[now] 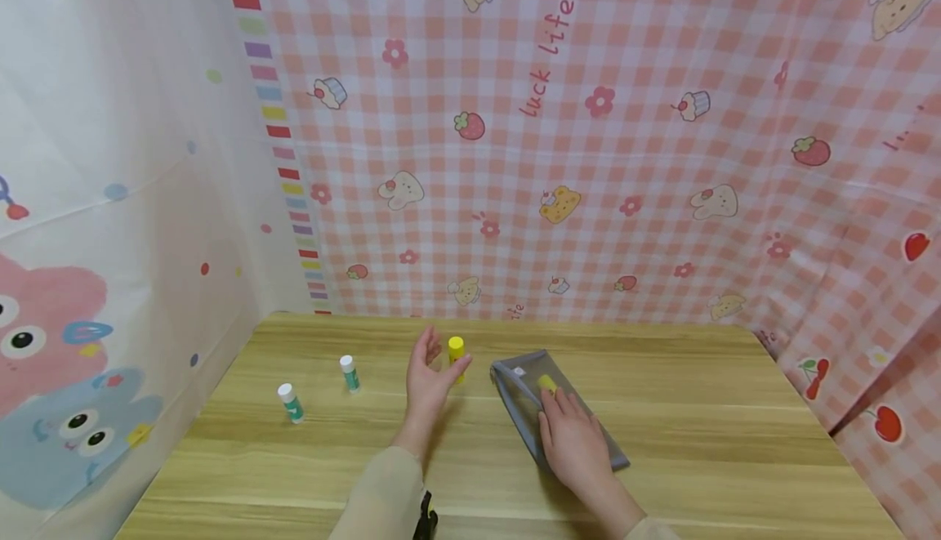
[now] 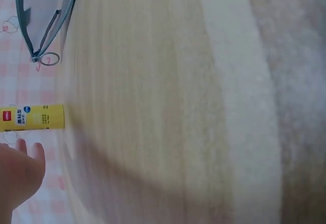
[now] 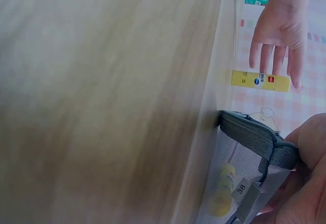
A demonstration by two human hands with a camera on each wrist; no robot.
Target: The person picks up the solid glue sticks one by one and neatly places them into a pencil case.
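I see left hand (image 1: 426, 378), fingers loose, beside upright yellow glue stick (image 1: 456, 349); right hand (image 1: 575, 440) at grey pouch (image 1: 525, 413), grip can't tell.

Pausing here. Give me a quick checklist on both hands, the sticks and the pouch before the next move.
1. Yellow glue stick upright on the table: ok.
2. Left hand gripping it: not ok; the hand is open beside it.
3. Right hand holding the mesh pouch: ok.
4. Pouch mouth open: ok; its edges spread apart in the left wrist view.
5. Number of yellow items inside the pouch: cannot tell through the mesh.
6. Two white-capped sticks upright, away from the pouch: ok.
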